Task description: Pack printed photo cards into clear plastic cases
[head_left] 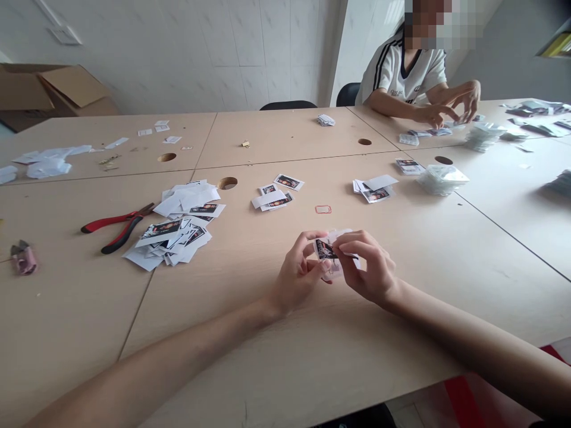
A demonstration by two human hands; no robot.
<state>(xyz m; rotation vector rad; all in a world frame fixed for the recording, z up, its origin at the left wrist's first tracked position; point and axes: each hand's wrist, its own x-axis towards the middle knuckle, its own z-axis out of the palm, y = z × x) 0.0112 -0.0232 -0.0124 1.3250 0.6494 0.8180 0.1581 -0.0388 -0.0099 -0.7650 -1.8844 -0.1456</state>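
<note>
Just above the table, my left hand (297, 270) grips the left side of a clear plastic sleeve (335, 271) between thumb and fingers. A small dark printed card (324, 249) lies at the sleeve, and I cannot tell whether it is inside or on top. The fingers of my right hand (368, 261) are pinched at the card's right edge, hiding part of it. Beyond my hands, a small red-edged tag (323, 209) lies flat on the table. Printed cards (279, 199) sit in a small loose group behind it.
To the left lie a heap of cards (178, 232), red-handled pliers (118, 229) and small pink-handled cutters (24, 258). Stacked clear sleeves (442, 179) stand at the right. Across the table, another person (401, 77) handles small items. Round holes (228, 183) pierce the tabletop.
</note>
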